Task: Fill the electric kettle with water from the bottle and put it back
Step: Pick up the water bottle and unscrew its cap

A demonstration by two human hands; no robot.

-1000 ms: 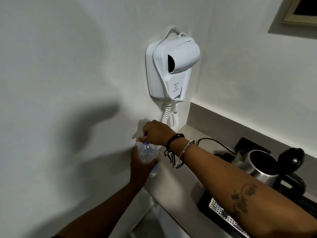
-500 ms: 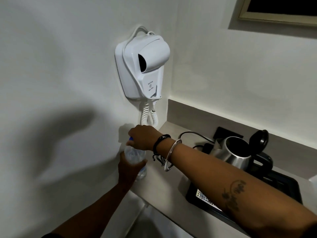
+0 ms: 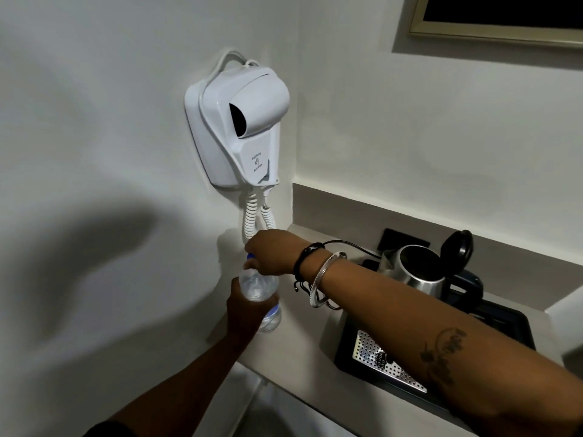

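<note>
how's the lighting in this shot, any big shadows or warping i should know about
Head view: dim light; a large soft shadow falls across the left wall. Wide-angle warping bends the counter edge and window frame. The bottle, left hand and right hand are sharp enough; the kettle interior is black.
</note>
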